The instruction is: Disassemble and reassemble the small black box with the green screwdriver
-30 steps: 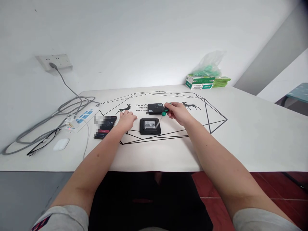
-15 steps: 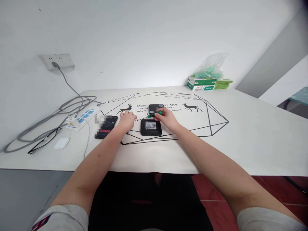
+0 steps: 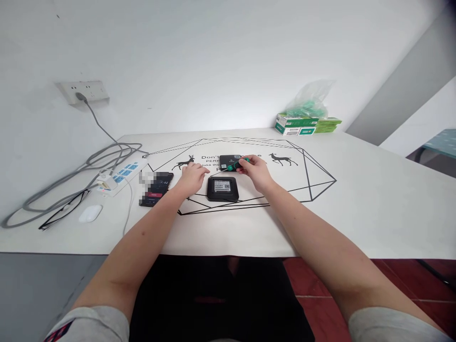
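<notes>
A small black box with a white label on top lies on the white table. A second black box lies just behind it. My right hand is closed round a green-handled screwdriver, its thin shaft pointing left and down toward the near box. My left hand rests on the table just left of the near box, fingers loosely spread, holding nothing. A black phone with its screen lit lies left of that hand.
A power strip with grey cables lies at the left, with black glasses and a white earbud case nearer me. Green-and-white boxes under a plastic bag stand at the back right. The table's front edge is close to me.
My right hand with the screwdriver swung in over the near box, then drew back slightly right and up. My left hand edged a little toward the box.
</notes>
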The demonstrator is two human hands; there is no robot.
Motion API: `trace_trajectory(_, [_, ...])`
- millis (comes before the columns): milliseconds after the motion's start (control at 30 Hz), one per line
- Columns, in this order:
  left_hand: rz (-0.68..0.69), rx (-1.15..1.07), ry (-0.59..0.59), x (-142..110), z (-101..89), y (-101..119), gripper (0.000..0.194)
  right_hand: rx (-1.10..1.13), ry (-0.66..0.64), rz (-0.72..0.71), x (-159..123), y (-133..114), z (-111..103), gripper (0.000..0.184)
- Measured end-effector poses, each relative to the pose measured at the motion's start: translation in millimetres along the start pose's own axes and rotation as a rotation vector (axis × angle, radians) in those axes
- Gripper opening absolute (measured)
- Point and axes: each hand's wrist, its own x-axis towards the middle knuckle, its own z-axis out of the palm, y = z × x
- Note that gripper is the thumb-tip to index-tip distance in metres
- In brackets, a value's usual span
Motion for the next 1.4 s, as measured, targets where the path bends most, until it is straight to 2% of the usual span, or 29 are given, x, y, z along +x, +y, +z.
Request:
trace_trajectory(200, [0.079, -0.021, -0.009, -3.6, -1.9, 4.6, 0.041, 0.006, 0.027, -0.001, -0.4, -5.1, -3.0, 0.030])
trace_trajectory(567, [0.087, 0.001, -0.063, -4.7, -2.2, 6.6, 0.042, -0.020, 0.035, -0.001, 0.4, -6.1, -5.7, 0.033])
trace_trajectory(767, [0.086, 0.015, -0.078, -5.2, 0.7, 7.1, 0.042, -0.028, 0.042, -0.002, 1.2, -5.5, -5.3, 0.026])
trace_trajectory(1133, [0.138, 0.023, -0.117, -7.3, -0.4, 7.5, 0.046, -0.044, 0.044, 0.003, -0.6, -4.2, -3.1, 0.026])
trace_trajectory(1300, [0.129, 0.052, -0.120, -6.6, 0.6, 7.7, 0.044, -0.022, 0.071, -0.009, 2.7, -4.6, -6.4, 0.028])
trace_trajectory(1400, [0.041, 0.092, -0.086, -5.1, 0.7, 6.3, 0.045, 0.004, 0.079, -0.021, 4.1, -5.9, -9.2, 0.028])
